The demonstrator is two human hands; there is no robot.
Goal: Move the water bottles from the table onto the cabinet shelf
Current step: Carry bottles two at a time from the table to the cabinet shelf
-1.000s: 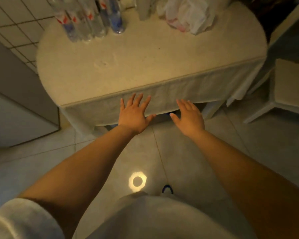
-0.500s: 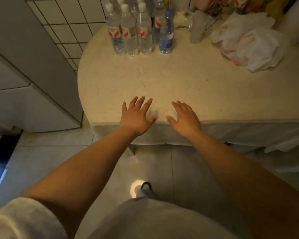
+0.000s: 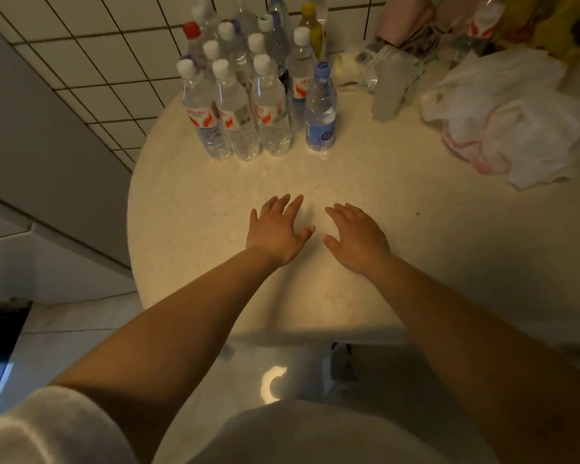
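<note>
Several clear water bottles (image 3: 238, 108) with white caps and red-and-white labels stand upright in a tight cluster at the far left of the cream table (image 3: 188, 209). A blue-labelled bottle (image 3: 320, 115) with a blue cap stands at the cluster's right end. My left hand (image 3: 275, 229) and my right hand (image 3: 355, 236) hover palm down over the table's middle, fingers spread, holding nothing. Both are well short of the bottles. No cabinet shelf is in view.
A white plastic bag (image 3: 503, 118) lies at the table's right, crumpled clear plastic (image 3: 392, 82) behind it. A tiled wall (image 3: 91, 61) runs behind the bottles. A grey cabinet side (image 3: 41, 155) stands to the left of the table. Tiled floor lies below.
The view has closed in on the table and tilted up. Both hands have gone from the table's front edge to over its middle, nearer the bottles. They stay open.
</note>
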